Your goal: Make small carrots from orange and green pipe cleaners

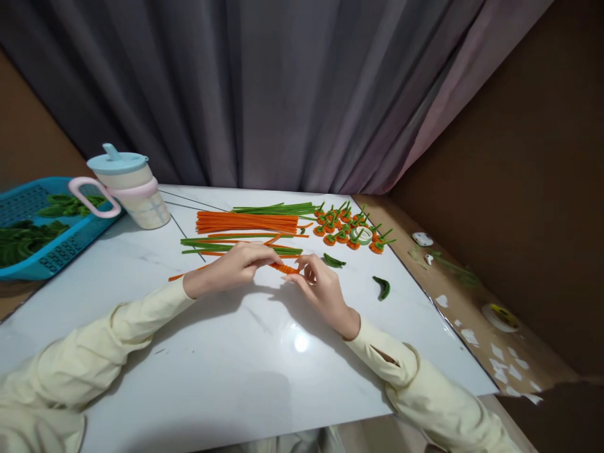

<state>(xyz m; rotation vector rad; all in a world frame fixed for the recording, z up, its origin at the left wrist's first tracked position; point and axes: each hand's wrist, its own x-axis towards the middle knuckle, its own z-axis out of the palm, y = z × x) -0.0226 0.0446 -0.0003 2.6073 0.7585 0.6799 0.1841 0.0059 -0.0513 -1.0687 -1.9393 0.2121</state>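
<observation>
An orange pipe cleaner (284,268), wound into a tight coil, stretches between my hands above the table. My left hand (243,261) pinches its left end, and a straight orange tail sticks up near the fingers. At the other end, the fingertips of my right hand (323,292) are closed on the coil. Just behind my hands lie loose green pipe cleaners (202,245) with some orange ones among them. Farther back is a thick row of orange pipe cleaners (248,222), with more green stems (278,208) behind it.
Several small orange pieces with green stems (330,239) cluster at the back right, a roll of tape (361,235) among them. Curled green pieces (381,288) lie nearby. A lidded cup (136,189) and a blue basket (47,255) stand at left. Paper scraps (469,336) lie right.
</observation>
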